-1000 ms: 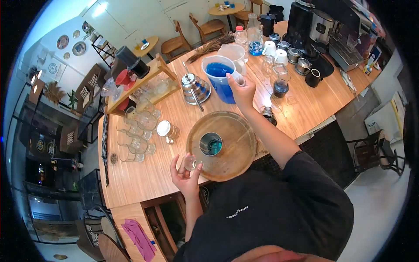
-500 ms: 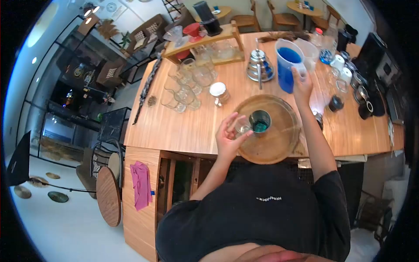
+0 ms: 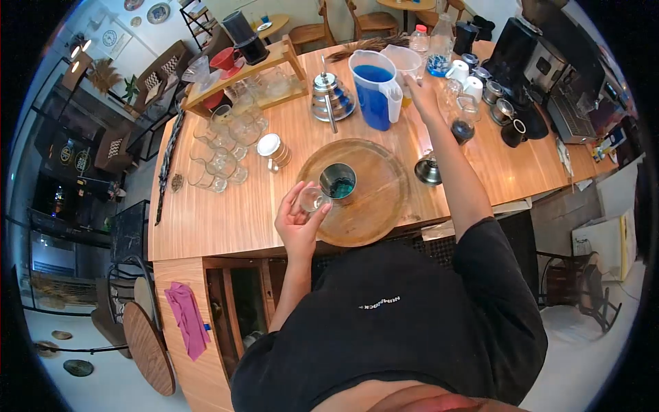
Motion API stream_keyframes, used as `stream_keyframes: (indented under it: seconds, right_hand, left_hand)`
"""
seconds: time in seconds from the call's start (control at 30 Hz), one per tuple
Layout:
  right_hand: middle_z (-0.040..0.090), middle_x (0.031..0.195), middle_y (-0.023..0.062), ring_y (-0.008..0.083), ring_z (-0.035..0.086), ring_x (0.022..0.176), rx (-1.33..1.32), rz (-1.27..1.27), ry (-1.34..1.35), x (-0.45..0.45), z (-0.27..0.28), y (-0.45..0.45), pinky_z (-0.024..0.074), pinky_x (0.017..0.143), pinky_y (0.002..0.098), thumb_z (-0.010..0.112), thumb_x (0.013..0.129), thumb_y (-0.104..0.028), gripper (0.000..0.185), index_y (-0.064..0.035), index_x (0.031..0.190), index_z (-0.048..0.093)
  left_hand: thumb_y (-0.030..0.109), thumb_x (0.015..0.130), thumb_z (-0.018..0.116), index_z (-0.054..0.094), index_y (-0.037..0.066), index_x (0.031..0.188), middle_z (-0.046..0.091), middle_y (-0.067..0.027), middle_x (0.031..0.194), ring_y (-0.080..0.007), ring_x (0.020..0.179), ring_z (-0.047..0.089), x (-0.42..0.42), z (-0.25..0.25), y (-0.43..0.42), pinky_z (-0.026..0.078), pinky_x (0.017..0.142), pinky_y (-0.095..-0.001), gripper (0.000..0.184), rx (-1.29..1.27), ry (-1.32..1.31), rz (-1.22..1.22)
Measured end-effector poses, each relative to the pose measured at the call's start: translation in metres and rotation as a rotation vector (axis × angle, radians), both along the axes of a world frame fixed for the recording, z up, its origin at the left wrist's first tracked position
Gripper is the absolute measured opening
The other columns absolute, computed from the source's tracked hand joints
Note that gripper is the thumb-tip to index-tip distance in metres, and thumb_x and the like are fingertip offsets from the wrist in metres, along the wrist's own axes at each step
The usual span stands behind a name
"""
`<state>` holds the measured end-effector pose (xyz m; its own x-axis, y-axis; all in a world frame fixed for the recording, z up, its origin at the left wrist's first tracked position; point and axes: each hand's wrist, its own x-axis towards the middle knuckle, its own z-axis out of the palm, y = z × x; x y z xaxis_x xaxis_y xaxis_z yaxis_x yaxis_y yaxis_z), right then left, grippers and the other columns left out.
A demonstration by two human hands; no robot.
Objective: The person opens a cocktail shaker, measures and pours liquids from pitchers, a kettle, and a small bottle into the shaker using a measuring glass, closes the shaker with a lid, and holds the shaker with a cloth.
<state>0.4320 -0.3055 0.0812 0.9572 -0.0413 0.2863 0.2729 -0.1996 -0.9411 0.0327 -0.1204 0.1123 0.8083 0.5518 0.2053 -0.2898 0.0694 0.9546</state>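
My left hand holds a small clear glass between thumb and fingers, at the near left of a metal cup. The cup has dark green liquid in it and stands on a round wooden tray. My right hand is closed at the handle side of a clear plastic pitcher, its fingers partly hidden. Yellow-orange shows low in that pitcher. In front of it stands a pitcher of blue liquid, its handle free of my hand.
A steel gooseneck kettle stands left of the pitchers. A white-lidded glass jar and several clear glasses are further left, before a wooden rack. A metal jigger-like piece lies under my right forearm. Cups and bottles crowd the right.
My right hand has let go of the blue pitcher's handle and moved to the clear pitcher behind it. My left hand still holds the small glass by the cup. The view has turned right.
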Motion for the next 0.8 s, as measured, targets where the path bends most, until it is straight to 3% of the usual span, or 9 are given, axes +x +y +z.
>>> stream_keyframes:
  seconds: [0.07, 0.13, 0.27, 0.33, 0.43, 0.57, 0.67, 0.8]
  right_hand:
    - [0.072, 0.083, 0.0148, 0.0215, 0.068, 0.077, -0.085, 0.075, 0.091, 0.01, -0.002, -0.002, 0.0519, 0.069, 0.0367, 0.072, 0.091, -0.047, 0.05, 0.0034, 0.088, 0.068]
    - [0.066, 0.074, 0.0088, 0.0171, 0.062, 0.068, -0.053, 0.131, 0.068, 0.011, 0.001, -0.003, 0.0484, 0.063, 0.0353, 0.07, 0.092, -0.05, 0.054, 0.0033, 0.089, 0.068]
    - [0.06, 0.069, 0.0038, 0.0126, 0.053, 0.064, -0.018, 0.003, -0.053, 0.024, -0.015, 0.002, 0.0439, 0.059, 0.035, 0.071, 0.093, -0.049, 0.052, 0.0027, 0.087, 0.067]
    - [0.058, 0.07, 0.0008, 0.0094, 0.051, 0.065, 0.143, 0.012, -0.053, 0.013, -0.009, 0.002, 0.0413, 0.059, 0.0279, 0.07, 0.097, -0.043, 0.043, -0.0027, 0.082, 0.065]
    - [0.055, 0.071, -0.0017, 0.0077, 0.046, 0.063, 0.149, -0.016, -0.1, 0.009, -0.004, -0.003, 0.0377, 0.056, 0.027, 0.068, 0.099, -0.038, 0.038, -0.0034, 0.085, 0.064]
    - [0.057, 0.076, -0.0014, 0.0076, 0.048, 0.071, 0.151, -0.048, -0.187, 0.014, -0.002, -0.024, 0.0397, 0.066, 0.0262, 0.066, 0.101, -0.038, 0.037, -0.0041, 0.086, 0.064]
    - [0.058, 0.071, 0.0002, 0.01, 0.049, 0.067, 0.32, -0.042, -0.259, -0.026, 0.041, -0.036, 0.0418, 0.063, 0.0301, 0.065, 0.101, -0.037, 0.042, -0.0005, 0.081, 0.063]
    - [0.055, 0.076, -0.0033, 0.0054, 0.045, 0.071, 0.318, -0.025, -0.322, -0.09, 0.093, -0.059, 0.0359, 0.064, 0.024, 0.064, 0.103, -0.033, 0.035, -0.0045, 0.083, 0.062]
  left_hand:
    - [-0.014, 0.079, 0.078, 0.047, -0.006, 0.14, 0.06, -0.0224, 0.136, -0.026, 0.125, 0.061, -0.004, 0.002, -0.002, 0.053, 0.105, -0.0369, 0.069, -0.003, -0.005, 0.009]
    - [-0.014, 0.079, 0.078, 0.047, -0.006, 0.14, 0.06, -0.0227, 0.136, -0.0258, 0.125, 0.062, -0.007, 0.003, -0.003, 0.053, 0.105, -0.0366, 0.069, -0.008, 0.004, 0.023]
    - [-0.014, 0.079, 0.078, 0.048, -0.006, 0.14, 0.06, -0.0231, 0.136, -0.0252, 0.124, 0.062, -0.012, 0.0, -0.001, 0.053, 0.105, -0.0363, 0.069, 0.023, -0.013, 0.027]
    - [-0.013, 0.079, 0.079, 0.048, -0.006, 0.14, 0.06, -0.0231, 0.136, -0.0251, 0.123, 0.063, -0.015, 0.001, -0.001, 0.052, 0.105, -0.0359, 0.068, 0.022, 0.01, 0.043]
    - [-0.013, 0.08, 0.079, 0.048, -0.006, 0.14, 0.061, -0.0227, 0.136, -0.0249, 0.123, 0.063, -0.018, 0.002, 0.002, 0.052, 0.105, -0.0356, 0.068, 0.021, 0.024, 0.048]
    - [-0.012, 0.08, 0.079, 0.048, -0.006, 0.139, 0.061, -0.0224, 0.135, -0.0246, 0.123, 0.063, -0.02, 0.005, 0.006, 0.052, 0.105, -0.0352, 0.067, 0.007, 0.019, 0.032]
    - [-0.011, 0.081, 0.079, 0.048, -0.006, 0.14, 0.061, -0.0222, 0.135, -0.0248, 0.124, 0.062, -0.02, 0.005, 0.009, 0.052, 0.105, -0.0354, 0.067, -0.004, 0.01, -0.01]
    - [-0.011, 0.081, 0.078, 0.047, -0.005, 0.141, 0.06, -0.023, 0.137, -0.0276, 0.126, 0.061, -0.017, 0.007, 0.013, 0.052, 0.105, -0.0373, 0.067, 0.015, -0.008, -0.07]
